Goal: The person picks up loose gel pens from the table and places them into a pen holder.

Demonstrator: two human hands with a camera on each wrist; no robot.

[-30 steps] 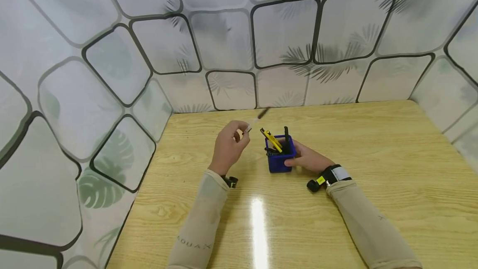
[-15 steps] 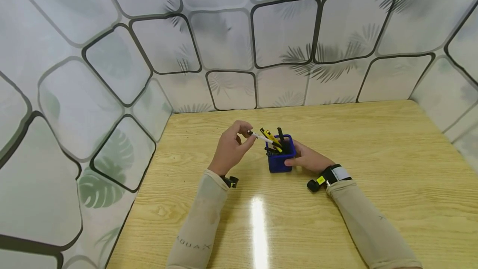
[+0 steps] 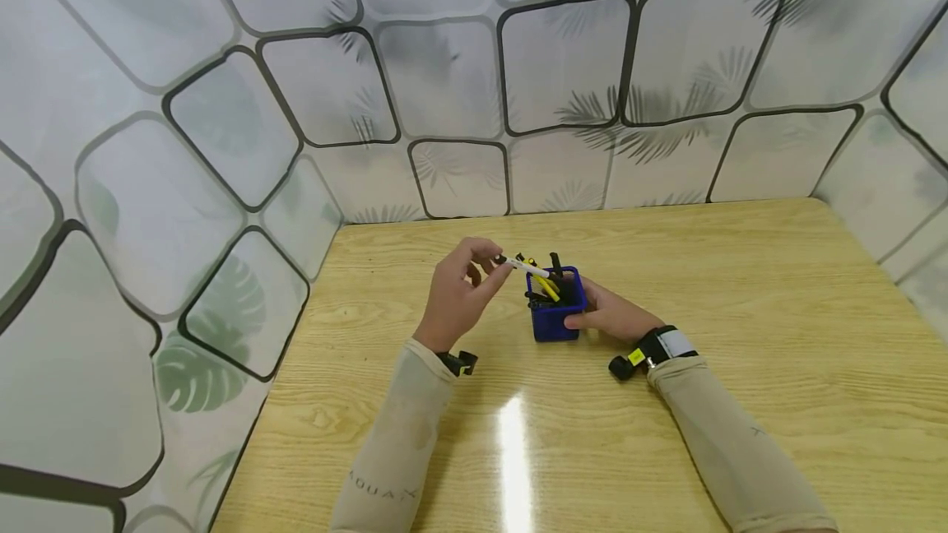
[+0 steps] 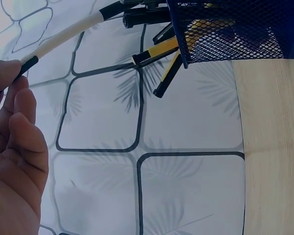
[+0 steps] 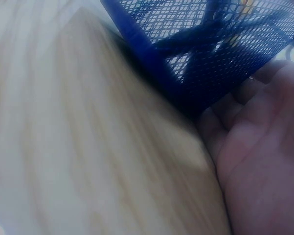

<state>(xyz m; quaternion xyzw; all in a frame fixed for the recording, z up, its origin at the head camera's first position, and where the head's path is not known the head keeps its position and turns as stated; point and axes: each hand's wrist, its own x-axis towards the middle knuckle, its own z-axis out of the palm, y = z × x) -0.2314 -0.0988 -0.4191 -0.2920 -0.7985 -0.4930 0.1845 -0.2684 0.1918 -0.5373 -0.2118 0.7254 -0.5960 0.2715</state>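
Note:
My left hand (image 3: 461,293) pinches a white marker (image 3: 527,266) with black ends between thumb and fingertips, near one end. The marker slants down to the right, its far black end over the opening of a blue mesh pen holder (image 3: 555,326). My right hand (image 3: 616,315) grips that holder from its right side, the thumb across the front. Slim yellow-and-black items (image 3: 546,288) and a black stick (image 3: 555,262) jut out of the holder. In the left wrist view, the marker's far end (image 4: 112,10) reaches other black pens (image 4: 146,17) at the holder's mouth.
The holder stands on a light wood-grain table (image 3: 711,270). Behind and to the left rises a wall covering (image 3: 444,89) with rounded outlines and leaf prints. Each wrist wears a black strap with a small camera (image 3: 622,367).
The marker has swung from pointing up and away to slanting down over the holder. The black stick in the holder has tilted left. The right hand keeps its grip.

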